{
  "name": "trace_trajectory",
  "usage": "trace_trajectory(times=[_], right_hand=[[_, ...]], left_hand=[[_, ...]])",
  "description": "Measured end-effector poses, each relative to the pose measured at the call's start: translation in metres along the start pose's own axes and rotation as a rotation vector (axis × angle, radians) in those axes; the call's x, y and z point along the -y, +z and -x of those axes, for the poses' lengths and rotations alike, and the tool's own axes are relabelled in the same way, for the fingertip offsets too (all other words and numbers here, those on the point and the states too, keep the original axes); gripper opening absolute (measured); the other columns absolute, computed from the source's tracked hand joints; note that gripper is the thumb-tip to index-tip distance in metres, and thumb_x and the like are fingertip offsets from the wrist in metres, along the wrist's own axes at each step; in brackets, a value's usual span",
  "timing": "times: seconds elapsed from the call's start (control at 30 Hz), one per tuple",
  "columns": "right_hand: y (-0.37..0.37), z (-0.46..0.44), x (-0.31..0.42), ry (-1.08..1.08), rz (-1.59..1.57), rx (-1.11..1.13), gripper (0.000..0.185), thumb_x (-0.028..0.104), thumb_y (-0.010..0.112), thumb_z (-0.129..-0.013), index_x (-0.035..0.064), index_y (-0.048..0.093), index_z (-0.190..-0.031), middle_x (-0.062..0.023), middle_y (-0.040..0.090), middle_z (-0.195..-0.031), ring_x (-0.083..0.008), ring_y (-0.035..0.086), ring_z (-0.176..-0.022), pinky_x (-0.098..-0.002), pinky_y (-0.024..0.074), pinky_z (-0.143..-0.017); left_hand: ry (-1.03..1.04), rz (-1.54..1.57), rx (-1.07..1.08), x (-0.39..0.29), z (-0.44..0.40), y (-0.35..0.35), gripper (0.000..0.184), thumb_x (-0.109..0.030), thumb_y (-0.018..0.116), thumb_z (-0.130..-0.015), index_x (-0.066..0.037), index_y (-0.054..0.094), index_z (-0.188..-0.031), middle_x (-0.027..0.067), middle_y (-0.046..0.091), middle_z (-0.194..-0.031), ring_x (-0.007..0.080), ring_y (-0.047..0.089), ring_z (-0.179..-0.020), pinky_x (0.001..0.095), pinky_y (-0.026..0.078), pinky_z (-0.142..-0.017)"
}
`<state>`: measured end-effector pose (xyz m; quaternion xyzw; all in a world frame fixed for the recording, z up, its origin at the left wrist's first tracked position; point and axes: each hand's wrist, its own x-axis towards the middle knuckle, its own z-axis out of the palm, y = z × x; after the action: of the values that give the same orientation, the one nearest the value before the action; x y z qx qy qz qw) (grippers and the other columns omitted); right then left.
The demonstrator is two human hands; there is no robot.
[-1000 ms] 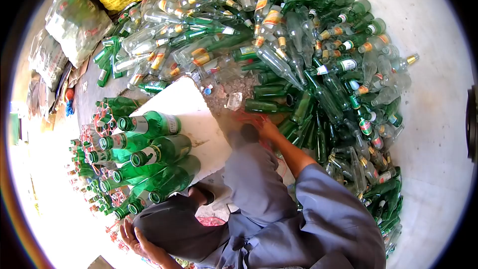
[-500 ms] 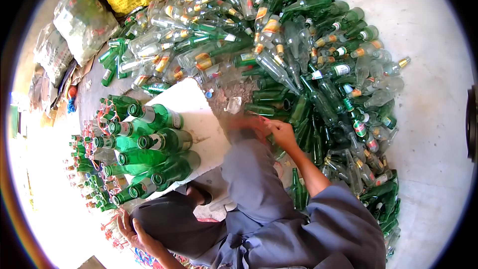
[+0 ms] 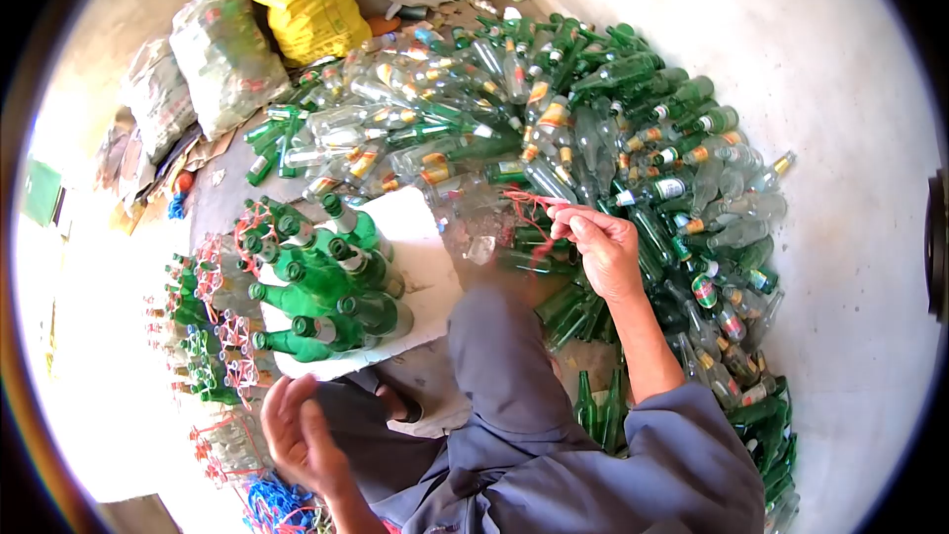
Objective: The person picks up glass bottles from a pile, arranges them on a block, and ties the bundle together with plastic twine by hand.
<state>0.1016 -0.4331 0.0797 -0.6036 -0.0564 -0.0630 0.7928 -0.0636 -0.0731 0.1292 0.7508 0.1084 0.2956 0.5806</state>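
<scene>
Head view: what's the right hand (image 3: 601, 245) got?

Red strands (image 3: 529, 200), pinched between thumb and fingers. They're off the white slab (image 3: 435, 272), out past its upper right corner, in front of the bottle heap (image 3: 593, 138). A red length below is blurred; can't trace its end.

What changed?

Half a second ago that hand was lower, near the knee. Now it's up, strands clear of the leg. Left hand (image 3: 304, 440) has also lifted off the other knee.

Holding anything?

Nothing visible. Fingers loosely apart, just off the slab's lower left corner, not touching the bottles.

So where does that leave it?

Strands in hand, left hand free. The green bottles (image 3: 321, 282) stand grouped toward the slab's left edge; I see no tie around them.

And further out?

Bottles with red ties (image 3: 237, 341) past the slab's left edge, blue string (image 3: 277, 502) near the left forearm.
</scene>
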Motion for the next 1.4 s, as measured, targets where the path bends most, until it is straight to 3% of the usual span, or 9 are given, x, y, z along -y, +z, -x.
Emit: trace_trajectory(times=[0.1, 0.37, 0.53, 0.77, 0.93, 1.03, 1.17, 1.2, 1.4], right_hand=[[0.019, 0.006, 0.019, 0.023, -0.091, 0.122, 0.020, 0.009, 0.060, -0.094, -0.0065, 0.072, -0.101, -0.0132, 0.072, -0.098, -0.0155, 0.065, -0.085, -0.0270, 0.0503, -0.077], [0.077, 0.029, 0.063, 0.136, -0.373, 0.369, 0.023, 0.010, 0.064, -0.092, -0.0082, 0.071, -0.104, -0.0202, 0.070, -0.106, -0.0226, 0.066, -0.084, -0.0356, 0.0555, -0.077], [0.093, 0.029, 0.069, 0.181, -0.513, 0.376, 0.022, 0.010, 0.063, -0.094, -0.0063, 0.071, -0.106, -0.0163, 0.071, -0.107, -0.0192, 0.065, -0.084, -0.0338, 0.0537, -0.079], [0.093, 0.016, 0.054, 0.108, -0.347, 0.252, 0.027, 0.012, 0.065, -0.093, -0.0046, 0.068, -0.114, -0.0186, 0.069, -0.112, -0.0194, 0.066, -0.083, -0.0331, 0.0556, -0.074], [0.106, 0.010, 0.038, -0.026, -0.056, 0.372, 0.068, 0.011, 0.072, -0.087, -0.0048, 0.041, -0.146, -0.0171, 0.050, -0.146, -0.0192, 0.046, -0.134, -0.0325, 0.0342, -0.110], [0.118, 0.006, 0.018, -0.045, 0.045, 0.519, 0.072, 0.017, 0.076, -0.086, -0.0045, 0.041, -0.145, -0.0156, 0.046, -0.149, -0.0210, 0.048, -0.131, -0.0363, 0.0356, -0.111], [0.132, 0.014, 0.020, 0.214, 0.068, 0.661, 0.050, 0.012, 0.072, -0.090, -0.0058, 0.054, -0.134, -0.0045, 0.067, -0.107, -0.0102, 0.061, -0.093, -0.0235, 0.0473, -0.086], [0.138, 0.019, 0.020, 0.174, 0.041, 0.583, 0.031, 0.010, 0.069, -0.092, -0.0056, 0.065, -0.119, 0.0028, 0.064, -0.084, -0.0036, 0.053, -0.069, -0.0187, 0.0440, -0.065], [0.107, 0.002, 0.015, 0.218, -0.032, 0.422, 0.014, 0.009, 0.067, -0.093, -0.0051, 0.070, -0.091, 0.0009, 0.056, -0.064, -0.0040, 0.039, -0.050, -0.0207, 0.0308, -0.046]], left_hand=[[-0.019, 0.127, 0.190, -0.025, -0.010, 0.034, 0.040, -0.001, 0.056, -0.091, 0.005, 0.051, -0.130, 0.0168, 0.067, -0.115, 0.0196, 0.067, -0.093, 0.0324, 0.053, -0.088], [0.216, -0.131, 0.532, -0.043, -0.046, 0.113, 0.062, -0.005, 0.070, -0.080, -0.004, 0.048, -0.138, 0.0098, 0.055, -0.137, 0.0223, 0.055, -0.123, 0.0378, 0.043, -0.101], [-0.198, 0.214, 0.750, -0.034, -0.050, 0.126, 0.018, -0.007, 0.058, -0.095, 0.002, 0.066, -0.108, 0.0048, 0.069, -0.085, 0.0129, 0.065, -0.085, 0.0271, 0.051, -0.083], [-0.351, 0.479, 0.639, -0.053, -0.067, 0.105, 0.025, -0.018, 0.053, -0.103, 0.003, 0.065, -0.101, -0.0018, 0.047, -0.056, 0.0067, 0.040, -0.048, 0.0234, 0.039, -0.052], [-0.256, 0.489, 0.685, -0.074, -0.097, 0.084, 0.027, -0.020, 0.051, -0.104, 0.002, 0.066, -0.101, -0.0055, 0.043, -0.055, 0.0031, 0.034, -0.047, 0.0209, 0.029, -0.047], [-0.144, 0.375, 0.717, -0.087, -0.111, 0.074, 0.027, -0.020, 0.051, -0.104, 0.002, 0.067, -0.102, -0.0067, 0.043, -0.056, 0.0017, 0.033, -0.048, 0.0203, 0.026, -0.046], [-0.117, 0.202, 0.699, -0.105, -0.125, 0.054, 0.022, -0.016, 0.054, -0.102, 0.001, 0.069, -0.102, -0.0081, 0.044, -0.058, 0.0009, 0.032, -0.049, 0.0200, 0.024, -0.047], [-0.114, 0.168, 0.689, -0.108, -0.129, 0.047, 0.021, -0.016, 0.055, -0.101, 0.000, 0.069, -0.102, -0.0083, 0.045, -0.059, 0.0009, 0.032, -0.049, 0.0197, 0.024, -0.047], [0.004, -0.007, 0.638, -0.100, -0.145, -0.006, 0.014, -0.014, 0.064, -0.093, -0.002, 0.069, -0.097, -0.0054, 0.062, -0.076, -0.0016, 0.043, -0.056, 0.0165, 0.030, -0.049]])
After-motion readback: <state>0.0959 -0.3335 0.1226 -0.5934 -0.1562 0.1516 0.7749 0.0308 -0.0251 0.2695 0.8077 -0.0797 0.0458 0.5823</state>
